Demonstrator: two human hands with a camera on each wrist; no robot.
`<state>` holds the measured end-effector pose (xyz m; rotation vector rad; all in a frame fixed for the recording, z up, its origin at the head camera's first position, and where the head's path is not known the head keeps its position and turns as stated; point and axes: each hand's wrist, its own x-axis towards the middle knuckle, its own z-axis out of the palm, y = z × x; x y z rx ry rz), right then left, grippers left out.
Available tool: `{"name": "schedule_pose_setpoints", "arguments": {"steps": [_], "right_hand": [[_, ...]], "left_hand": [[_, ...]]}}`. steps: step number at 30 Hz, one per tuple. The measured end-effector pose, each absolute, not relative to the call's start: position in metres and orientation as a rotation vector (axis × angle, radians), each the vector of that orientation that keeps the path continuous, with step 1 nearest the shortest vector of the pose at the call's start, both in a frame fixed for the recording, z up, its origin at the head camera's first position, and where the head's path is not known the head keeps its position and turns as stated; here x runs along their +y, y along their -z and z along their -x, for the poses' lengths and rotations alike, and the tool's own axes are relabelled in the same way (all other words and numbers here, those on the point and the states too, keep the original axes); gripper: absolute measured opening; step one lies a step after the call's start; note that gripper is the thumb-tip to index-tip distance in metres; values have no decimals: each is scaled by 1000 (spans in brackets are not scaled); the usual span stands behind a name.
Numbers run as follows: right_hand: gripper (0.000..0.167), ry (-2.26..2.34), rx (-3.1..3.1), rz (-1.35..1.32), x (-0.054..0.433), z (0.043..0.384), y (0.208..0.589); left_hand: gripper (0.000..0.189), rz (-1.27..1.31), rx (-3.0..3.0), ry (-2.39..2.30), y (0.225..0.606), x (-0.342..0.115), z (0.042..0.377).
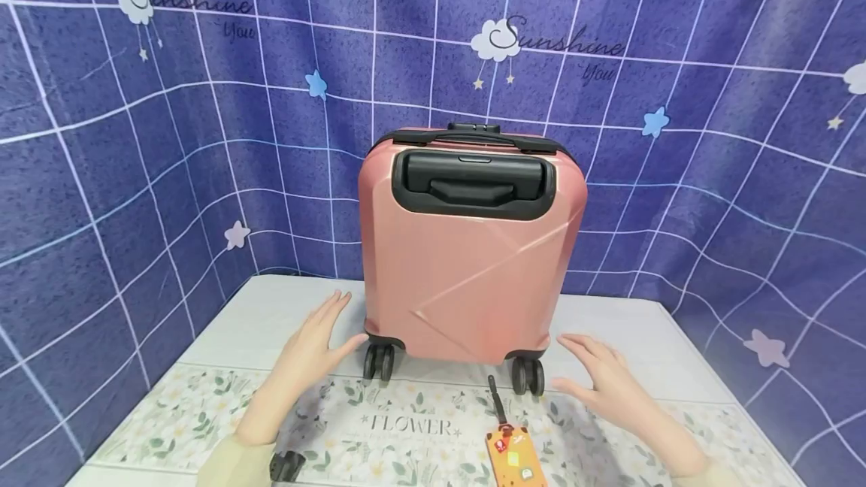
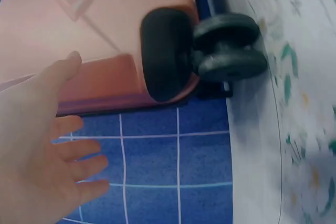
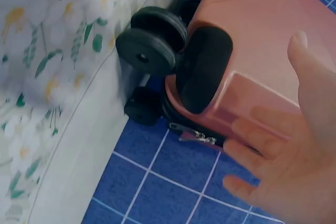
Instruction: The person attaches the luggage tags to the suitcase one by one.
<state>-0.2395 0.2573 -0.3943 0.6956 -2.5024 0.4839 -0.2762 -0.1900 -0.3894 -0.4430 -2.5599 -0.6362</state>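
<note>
A pink hard-shell suitcase (image 1: 467,276) stands upright on its black wheels (image 1: 528,376), its recessed black telescopic handle (image 1: 473,171) facing the head camera. My left hand (image 1: 307,344) is beside its lower left corner, fingers spread and straight, the thumb pointing at the near wheel. On the other side my right hand (image 1: 605,378) has its fingers extended toward the lower right corner. Both palms face the case and hold nothing. In the right wrist view, zipper pulls (image 3: 194,134) show on the case's side. An orange suitcase-shaped luggage tag (image 1: 516,458) with a black strap lies in front of the case.
The table (image 1: 271,303) wears a white cloth with a floral band and the word FLOWER. A small black object (image 1: 287,466) lies by the left sleeve. Behind and on both sides hangs a blue grid-patterned curtain (image 1: 419,43) with clouds and stars.
</note>
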Motion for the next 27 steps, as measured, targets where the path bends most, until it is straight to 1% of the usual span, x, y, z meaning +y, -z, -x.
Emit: {"name": "schedule_pose_setpoints", "arguments": {"steps": [2,7,9,12,16,18,21,27], "right_hand": [[67,-524,-2488,-737,254,242,395],[82,-641,-2524,-843,243,245,404],[84,-698,-2587,-866,238,244,408],[75,-781,-2660,-913,230,241,413],[54,-863,-2684,-993,222,241,419],[47,-889,-2684,-1040,218,241,422],[44,-953,-2702,-1104,214,241,427],[46,-1143,-2783,-1170,211,241,438]], "left_hand": [[75,440,-2550,751,386,-186,279],[75,458,-2484,971,383,-177,288],[75,473,-2450,1035,383,-174,291],[75,484,-2402,1133,384,-169,296],[80,464,-2349,1264,382,-163,301],[84,454,-2331,1333,380,-160,304],[92,449,-2325,1411,378,-154,308],[101,450,-2311,1466,377,-147,317]]}}
